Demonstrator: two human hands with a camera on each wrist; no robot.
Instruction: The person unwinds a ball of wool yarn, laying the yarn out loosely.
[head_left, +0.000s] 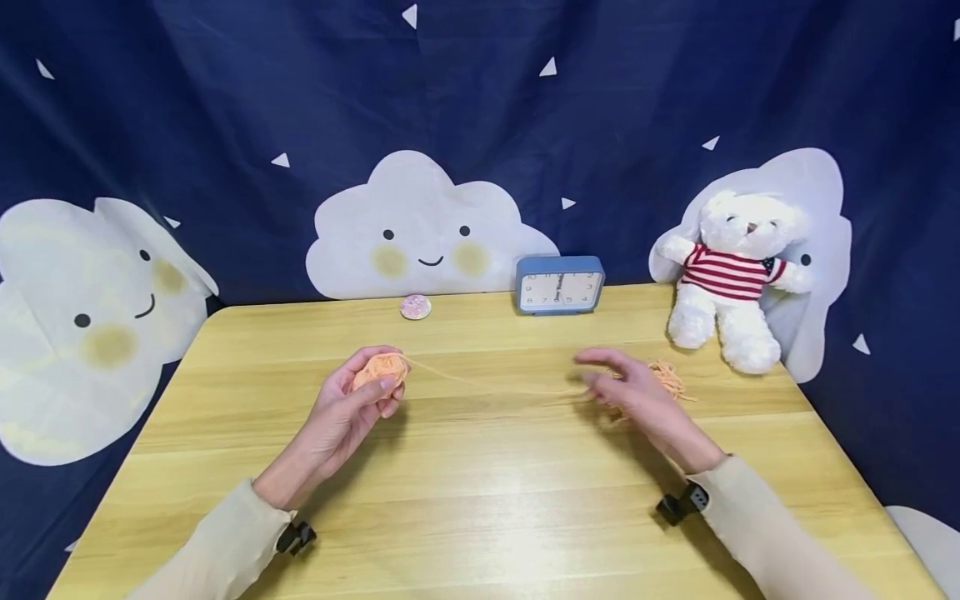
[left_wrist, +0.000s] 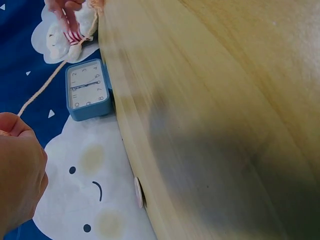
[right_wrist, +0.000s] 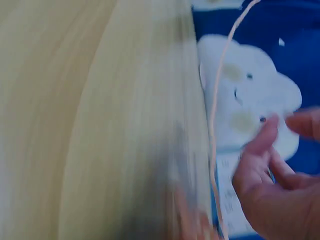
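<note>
On the left of the head view, a small ball of peach yarn (head_left: 381, 372) sits in my left hand (head_left: 352, 408), gripped between thumb and fingers. A single strand (head_left: 480, 387) runs from that ball across to the right. Over the loose pile of yarn (head_left: 669, 380) on the table hovers my right hand (head_left: 645, 400), partly hiding it and slightly blurred. The right wrist view shows the thumb and fingers (right_wrist: 262, 142) parted with nothing between them, while the strand (right_wrist: 216, 105) passes beside the hand.
A blue clock (head_left: 559, 285) stands at the table's back edge, with a round pink-patterned disc (head_left: 416, 307) to its left. A white teddy bear (head_left: 726, 279) in a striped shirt sits at the back right. Behind hangs a dark blue curtain (head_left: 225, 100) with clouds.
</note>
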